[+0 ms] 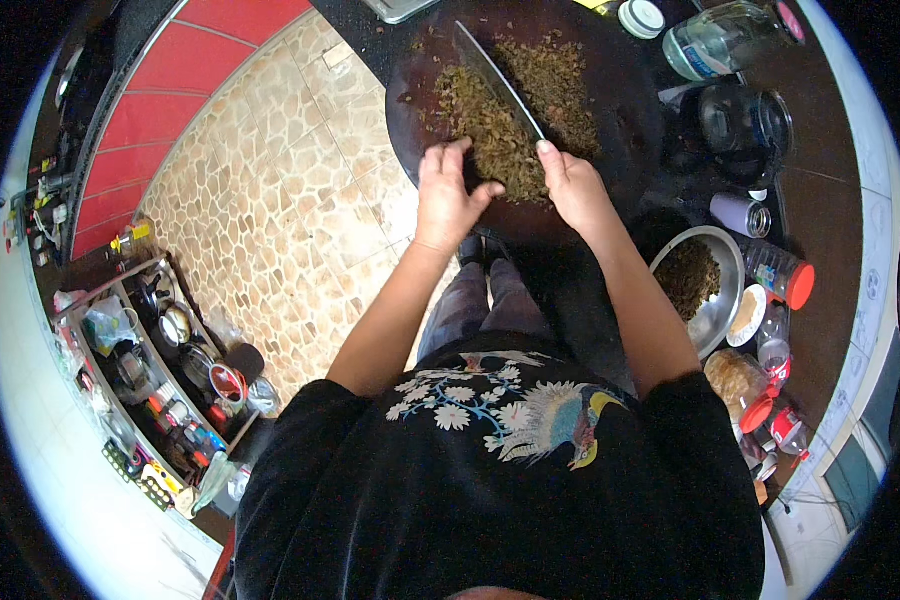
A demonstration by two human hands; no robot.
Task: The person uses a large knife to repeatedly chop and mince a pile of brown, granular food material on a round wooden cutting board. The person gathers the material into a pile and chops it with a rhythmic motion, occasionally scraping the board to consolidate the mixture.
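Observation:
A large round dark cutting board (412, 112) carries a spread of finely chopped brownish-green food (495, 142). My right hand (576, 184) grips the handle of a broad kitchen knife (499, 81), thumb near the blade's heel. The blade slants up and to the left across the chopped food, which lies on both sides of it. At the near left edge of the pile, my left hand (448, 191) has its fingers apart and its fingertips touching the food and board; it grips nothing. More of a similar dark chopped food (686, 277) sits in a metal bowl (733, 300) to the right.
Along the right counter stand a large glass jar (709, 45), a dark glass pot (742, 124), a purple tumbler (735, 215), a red-lidded jar (776, 271), a small white dish (748, 315) and several bottles. A cluttered shelf unit (146, 345) stands at the far left.

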